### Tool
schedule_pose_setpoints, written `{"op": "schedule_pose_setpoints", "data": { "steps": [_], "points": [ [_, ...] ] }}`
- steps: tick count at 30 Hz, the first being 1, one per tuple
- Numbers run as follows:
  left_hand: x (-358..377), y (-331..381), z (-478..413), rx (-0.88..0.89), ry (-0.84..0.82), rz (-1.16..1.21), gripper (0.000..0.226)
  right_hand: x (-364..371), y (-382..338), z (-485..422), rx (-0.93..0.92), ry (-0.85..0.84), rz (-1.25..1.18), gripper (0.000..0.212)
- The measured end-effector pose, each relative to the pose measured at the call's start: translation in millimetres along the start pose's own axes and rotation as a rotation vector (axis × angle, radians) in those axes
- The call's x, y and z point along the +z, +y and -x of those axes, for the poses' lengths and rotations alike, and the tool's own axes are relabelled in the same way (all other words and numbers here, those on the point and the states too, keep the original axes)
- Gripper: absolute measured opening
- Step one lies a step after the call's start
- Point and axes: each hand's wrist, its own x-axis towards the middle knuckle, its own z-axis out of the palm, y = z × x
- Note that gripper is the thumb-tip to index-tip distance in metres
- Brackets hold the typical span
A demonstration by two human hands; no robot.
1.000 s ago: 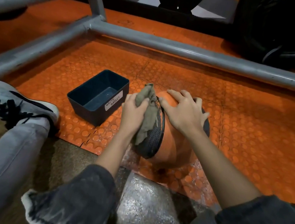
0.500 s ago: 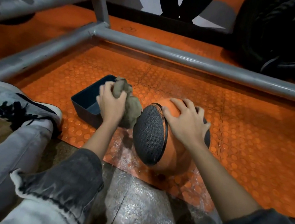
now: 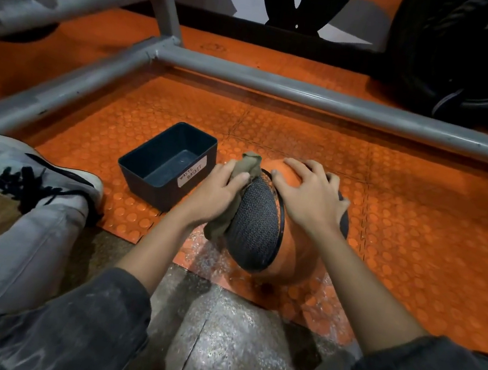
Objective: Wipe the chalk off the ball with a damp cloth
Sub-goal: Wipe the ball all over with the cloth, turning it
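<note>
Your left hand (image 3: 220,191) reaches forward from a dark sleeve, fingers and thumb curled round a bunched khaki cloth (image 3: 218,228), which it presses against the grey textured panel of the ball (image 3: 297,264). Your right hand (image 3: 310,197) lies spread over the top of the ball, fingers fairly straight and splayed, palm down, gripping nothing. The ball sits on the orange studded mat (image 3: 419,225) near its front edge, between your two forearms, with the dark bin (image 3: 154,191) labelled "WASTE BASKET" just beside your left hand.
</note>
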Motion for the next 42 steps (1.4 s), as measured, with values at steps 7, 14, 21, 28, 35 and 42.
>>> {"op": "schedule_pose_setpoints", "data": {
  "steps": [7, 14, 21, 28, 35, 42],
  "points": [
    [29, 12, 25, 0.103, 0.507, -0.156, 0.028, 2, -7, 2, -0.023, -0.012, 0.029, 0.048],
    [25, 14, -6, -0.007, 0.427, 0.023, 0.02, 0, -2, 0, 0.011, -0.002, 0.017, 0.049],
    [25, 9, -3, 0.16, 0.236, -0.07, 0.029, 2, -2, 0, 0.0, 0.011, 0.007, 0.047],
    [53, -2, 47, 0.228, 0.486, 0.008, 0.029, 5, -14, -3, -0.042, -0.014, 0.034, 0.047],
    [50, 2, 39, 0.337, 0.447, -0.066, 0.018, -3, -5, -14, -0.044, -0.077, -0.011, 0.045],
    [12, 1, -20, 0.012, 0.392, 0.035, 0.01, -1, -3, -8, -0.069, -0.055, 0.019, 0.045]
  ]
}}
